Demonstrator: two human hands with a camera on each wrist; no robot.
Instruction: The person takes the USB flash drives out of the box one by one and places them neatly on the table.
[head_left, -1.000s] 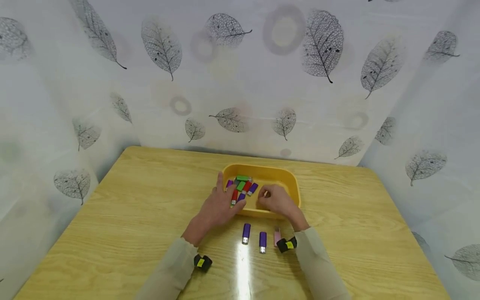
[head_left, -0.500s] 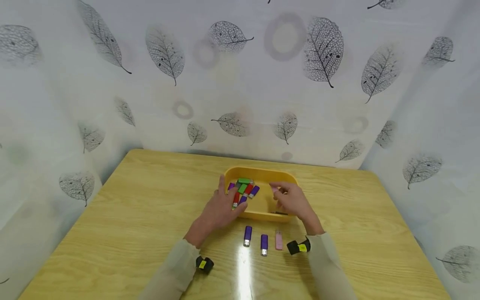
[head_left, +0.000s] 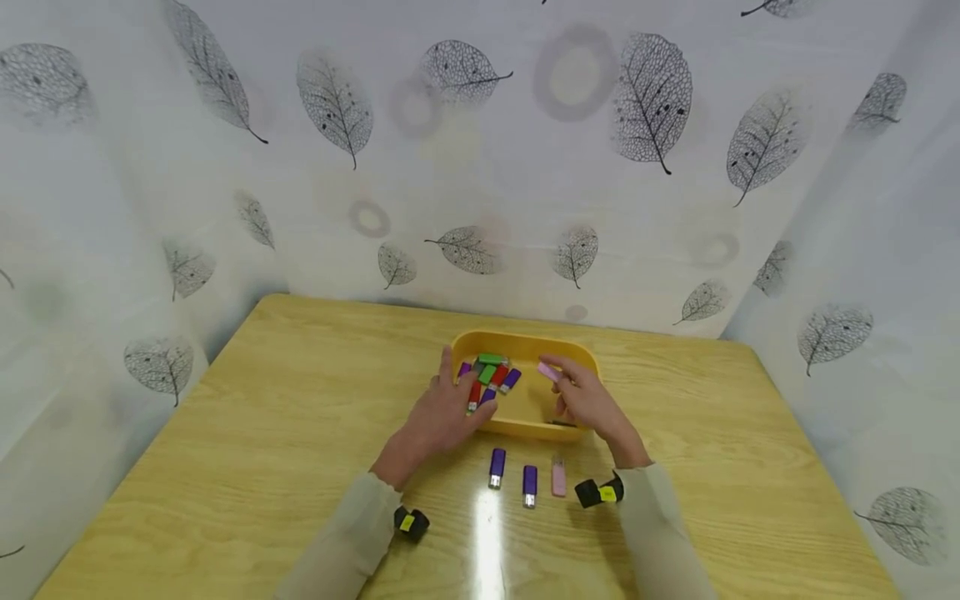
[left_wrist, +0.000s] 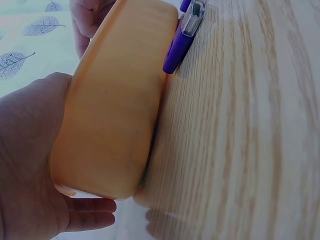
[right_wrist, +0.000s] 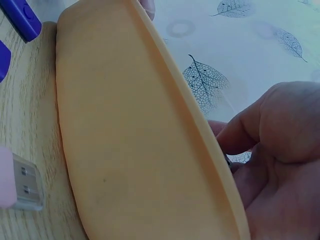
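The right hand (head_left: pixel 588 404) pinches a pink USB stick (head_left: pixel 548 372) between thumb and fingers, above the right part of the yellow tray (head_left: pixel 517 429). This grip looks light; keeping it on the pink body and lifting well above the tray's near wall should avoid a knock. The left hand (head_left: pixel 442 412) lies at the tray's left end, fingers loosely spread, clenched on nothing; gentle contact there would help steady the tray. Mixed coloured sticks (head_left: pixel 487 374) lie inside the tray's left half. On the desk (head_left: pixel 337 375), just in front of the tray, two purple sticks (head_left: pixel 497 467) and a second pink stick (head_left: pixel 558 480) stand apart, so a lowered wrist should clear them.
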